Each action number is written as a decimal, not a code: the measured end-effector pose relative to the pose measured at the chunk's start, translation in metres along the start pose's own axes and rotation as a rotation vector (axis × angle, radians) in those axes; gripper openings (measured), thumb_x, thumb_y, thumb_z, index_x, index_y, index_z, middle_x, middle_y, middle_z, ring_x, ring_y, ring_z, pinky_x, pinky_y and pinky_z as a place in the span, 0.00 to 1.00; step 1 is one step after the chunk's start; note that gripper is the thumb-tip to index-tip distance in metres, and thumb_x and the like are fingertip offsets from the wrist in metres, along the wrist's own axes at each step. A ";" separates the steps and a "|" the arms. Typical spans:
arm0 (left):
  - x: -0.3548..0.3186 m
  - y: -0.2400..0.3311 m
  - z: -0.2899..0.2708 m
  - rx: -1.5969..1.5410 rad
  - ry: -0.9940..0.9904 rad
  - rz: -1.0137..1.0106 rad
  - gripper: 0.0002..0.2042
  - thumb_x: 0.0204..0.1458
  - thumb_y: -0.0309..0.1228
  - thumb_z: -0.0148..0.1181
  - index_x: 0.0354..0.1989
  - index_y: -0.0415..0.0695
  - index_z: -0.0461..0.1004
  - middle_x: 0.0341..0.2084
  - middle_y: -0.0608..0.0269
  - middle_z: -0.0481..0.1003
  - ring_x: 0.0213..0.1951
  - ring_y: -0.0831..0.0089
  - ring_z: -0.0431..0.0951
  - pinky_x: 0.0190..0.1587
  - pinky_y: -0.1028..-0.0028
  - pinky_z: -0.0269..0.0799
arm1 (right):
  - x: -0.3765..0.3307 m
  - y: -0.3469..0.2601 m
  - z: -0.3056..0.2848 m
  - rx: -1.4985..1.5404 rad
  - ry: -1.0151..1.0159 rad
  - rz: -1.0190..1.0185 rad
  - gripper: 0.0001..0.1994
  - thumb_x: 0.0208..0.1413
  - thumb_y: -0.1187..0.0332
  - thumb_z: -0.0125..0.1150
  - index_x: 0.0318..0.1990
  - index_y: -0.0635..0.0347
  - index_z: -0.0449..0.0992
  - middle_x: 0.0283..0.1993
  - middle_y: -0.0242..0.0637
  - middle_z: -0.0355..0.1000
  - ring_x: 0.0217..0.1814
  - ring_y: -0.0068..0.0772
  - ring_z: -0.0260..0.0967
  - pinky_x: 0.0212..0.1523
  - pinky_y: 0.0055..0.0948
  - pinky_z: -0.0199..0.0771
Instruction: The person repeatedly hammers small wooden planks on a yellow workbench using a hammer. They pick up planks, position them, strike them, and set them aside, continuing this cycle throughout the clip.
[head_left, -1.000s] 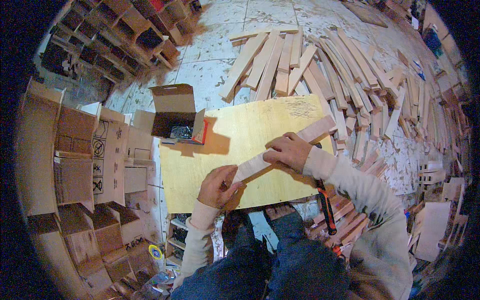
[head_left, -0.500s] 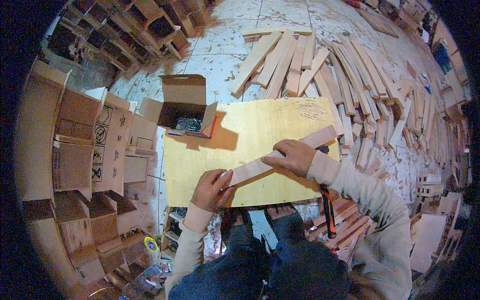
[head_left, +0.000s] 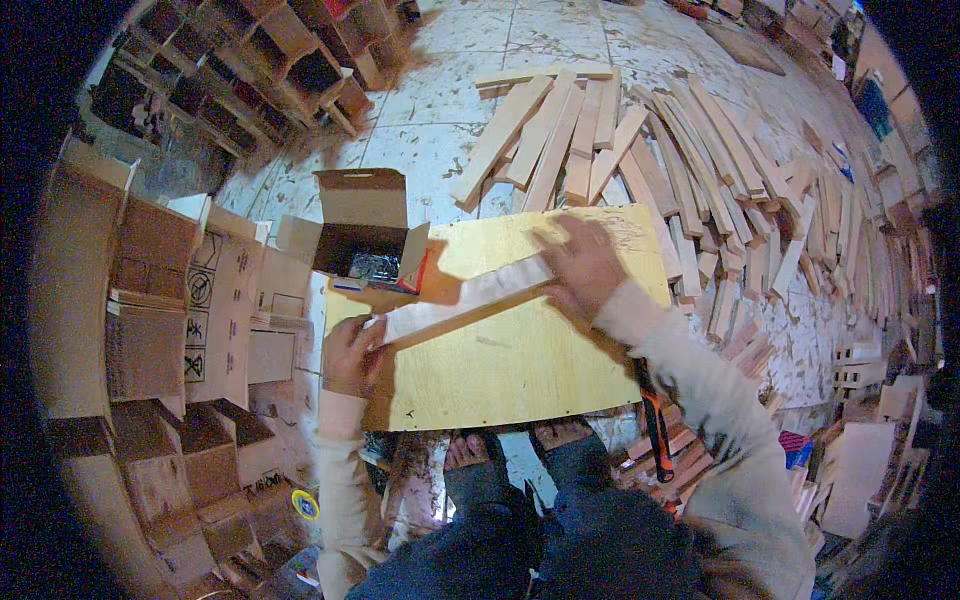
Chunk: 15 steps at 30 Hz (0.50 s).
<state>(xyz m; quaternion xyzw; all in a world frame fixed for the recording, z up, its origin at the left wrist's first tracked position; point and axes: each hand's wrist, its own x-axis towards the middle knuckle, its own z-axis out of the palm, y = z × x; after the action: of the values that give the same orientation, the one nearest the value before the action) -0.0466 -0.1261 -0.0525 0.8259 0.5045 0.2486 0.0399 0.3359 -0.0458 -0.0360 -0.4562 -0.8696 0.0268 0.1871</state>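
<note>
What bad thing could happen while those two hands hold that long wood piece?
The wooden slat is gripped only at its ends by the left hand and right hand, so rough edges might give splinters. One end hangs near the open cardboard box and could bump it. Bare toes sit just below the plywood board, so a dropped slat might hit them.

An open cardboard box (head_left: 362,232) holding small dark metal parts is set at the far left corner of the yellow board. Loose wooden slats (head_left: 640,140) are strewn over the tiled floor (head_left: 440,90). Flattened cartons (head_left: 215,300) are stacked at the left, and an orange-handled tool (head_left: 655,435) is laid at the right.
</note>
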 end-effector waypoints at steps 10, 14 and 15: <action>-0.063 0.001 0.003 0.144 0.220 -0.475 0.21 0.49 0.31 0.64 0.52 0.42 0.72 0.52 0.48 0.70 0.56 0.47 0.68 0.57 0.56 0.65 | -0.039 0.009 0.025 0.317 0.147 0.263 0.18 0.50 0.73 0.63 0.51 0.58 0.72 0.46 0.51 0.69 0.47 0.52 0.70 0.47 0.40 0.73; -0.058 -0.003 0.023 -0.212 0.357 -0.587 0.19 0.50 0.28 0.62 0.52 0.40 0.72 0.52 0.44 0.70 0.56 0.49 0.69 0.56 0.59 0.66 | -0.030 -0.006 0.036 0.420 0.158 0.239 0.13 0.52 0.75 0.61 0.46 0.59 0.75 0.45 0.52 0.69 0.45 0.53 0.70 0.46 0.40 0.74; -0.057 -0.004 0.026 -0.158 0.375 -0.560 0.19 0.50 0.28 0.62 0.51 0.40 0.72 0.51 0.44 0.71 0.55 0.49 0.70 0.55 0.59 0.67 | -0.028 -0.007 0.035 0.426 0.178 0.226 0.14 0.52 0.75 0.60 0.47 0.59 0.74 0.44 0.52 0.70 0.45 0.51 0.71 0.46 0.39 0.75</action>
<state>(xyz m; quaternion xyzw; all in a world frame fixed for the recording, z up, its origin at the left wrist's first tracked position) -0.0590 -0.1677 -0.0978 0.5896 0.6894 0.4139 0.0769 0.3328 -0.0684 -0.0752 -0.5014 -0.7678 0.1900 0.3506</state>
